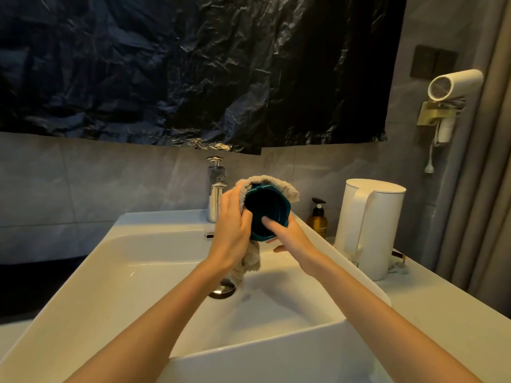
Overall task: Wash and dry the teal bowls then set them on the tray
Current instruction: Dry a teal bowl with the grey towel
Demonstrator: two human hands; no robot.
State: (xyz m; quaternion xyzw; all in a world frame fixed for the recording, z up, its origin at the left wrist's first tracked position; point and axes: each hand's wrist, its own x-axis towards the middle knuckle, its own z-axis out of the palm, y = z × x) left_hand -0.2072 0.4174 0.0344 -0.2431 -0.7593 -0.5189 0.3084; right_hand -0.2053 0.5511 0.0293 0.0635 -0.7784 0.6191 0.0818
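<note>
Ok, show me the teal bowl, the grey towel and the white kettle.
small teal bowl (262, 207): head view, on its dark inside.
grey fluffy towel (276, 185): head view, on the fold above the bowl's rim.
tall white kettle (384, 230): head view, on its body right of the handle.

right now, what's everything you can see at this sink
deep teal bowl: one, teal, held over the sink, mouth toward the camera
grey terry towel: one, grey-beige, wrapped behind the bowl, tail hanging down
white ceramic sink: one, white, centre
chrome tap: one, silver, behind the basin
chrome drain plug: one, silver, basin floor
amber pump bottle: one, amber with black pump, counter right of the sink
white electric kettle: one, white, counter right
white hair dryer: one, white, wall holder upper right
black plastic sheet: one, black, across the wall
left hand: one, holds the towel against the bowl
right hand: one, grips the bowl's rim, a finger inside
</note>
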